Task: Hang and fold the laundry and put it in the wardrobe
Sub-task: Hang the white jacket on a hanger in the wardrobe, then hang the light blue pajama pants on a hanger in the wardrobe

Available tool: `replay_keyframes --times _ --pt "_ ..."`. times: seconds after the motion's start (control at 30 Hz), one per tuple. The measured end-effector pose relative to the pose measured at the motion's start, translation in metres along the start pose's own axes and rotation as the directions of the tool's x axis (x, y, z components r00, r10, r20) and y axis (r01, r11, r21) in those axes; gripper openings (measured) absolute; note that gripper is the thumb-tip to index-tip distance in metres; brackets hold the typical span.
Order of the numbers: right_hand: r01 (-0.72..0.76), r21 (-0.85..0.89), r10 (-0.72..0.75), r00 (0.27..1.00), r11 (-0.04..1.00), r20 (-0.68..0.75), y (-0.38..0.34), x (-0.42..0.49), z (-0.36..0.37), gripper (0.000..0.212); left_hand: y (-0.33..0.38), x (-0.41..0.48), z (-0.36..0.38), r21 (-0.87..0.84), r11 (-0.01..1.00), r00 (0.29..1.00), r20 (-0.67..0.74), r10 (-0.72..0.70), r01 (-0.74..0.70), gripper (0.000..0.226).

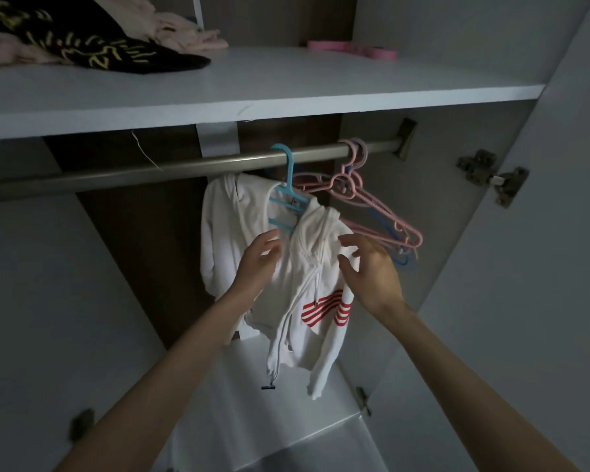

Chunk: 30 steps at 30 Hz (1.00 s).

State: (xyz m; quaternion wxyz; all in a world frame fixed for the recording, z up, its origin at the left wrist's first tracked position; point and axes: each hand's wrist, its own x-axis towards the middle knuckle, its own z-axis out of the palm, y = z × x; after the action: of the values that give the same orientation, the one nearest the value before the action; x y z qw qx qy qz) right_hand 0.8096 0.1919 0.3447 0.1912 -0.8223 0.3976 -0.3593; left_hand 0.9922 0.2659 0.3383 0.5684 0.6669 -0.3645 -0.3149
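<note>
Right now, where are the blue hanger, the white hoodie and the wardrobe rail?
blue hanger (289,173), head view, neck below the hook.
white hoodie (307,287), head view, chest panel.
wardrobe rail (184,167), head view, bare stretch at left.

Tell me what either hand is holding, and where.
Nothing: left hand and right hand are open before the white hoodie on its blue hanger.

- Pink strap (353,49): lies flat at the back right of the upper shelf (286,86).
- Black cloth with yellow markings (92,49): heaped at the shelf's left end, over crumpled pale pink garments (184,32).
- Loose thread (145,151): hangs from the shelf underside, crossing the metal rail (184,165).
- Rail bracket (406,137): on the right wall, holding the rail end.
- Empty pink hangers (378,212): bunched at the rail's right end, tilted, a blue one among them.
- Metal hinge (491,175): on the right door; another hinge (80,424) low on the left.
</note>
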Motion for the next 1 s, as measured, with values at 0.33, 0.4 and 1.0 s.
replay_keyframes --times 0.33,0.4,1.0 --pt "-0.036 0.14 0.012 0.985 0.989 0.173 0.041 -0.057 -0.066 0.028 0.028 -0.102 0.071 -0.001 1.0 0.995 -0.1 0.028 -0.028 0.033" --pt "-0.053 0.157 0.023 0.982 0.986 0.185 0.048 -0.073 -0.083 0.028 0.034 -0.127 0.088 0.007 0.999 0.993 -0.11 0.032 -0.032 0.034" --pt "-0.269 0.247 0.236 0.96 0.931 0.153 0.1 -0.268 -0.236 0.024 0.03 -0.3 0.217 0.005 0.999 0.977 0.211 0.044 -0.046 0.027"
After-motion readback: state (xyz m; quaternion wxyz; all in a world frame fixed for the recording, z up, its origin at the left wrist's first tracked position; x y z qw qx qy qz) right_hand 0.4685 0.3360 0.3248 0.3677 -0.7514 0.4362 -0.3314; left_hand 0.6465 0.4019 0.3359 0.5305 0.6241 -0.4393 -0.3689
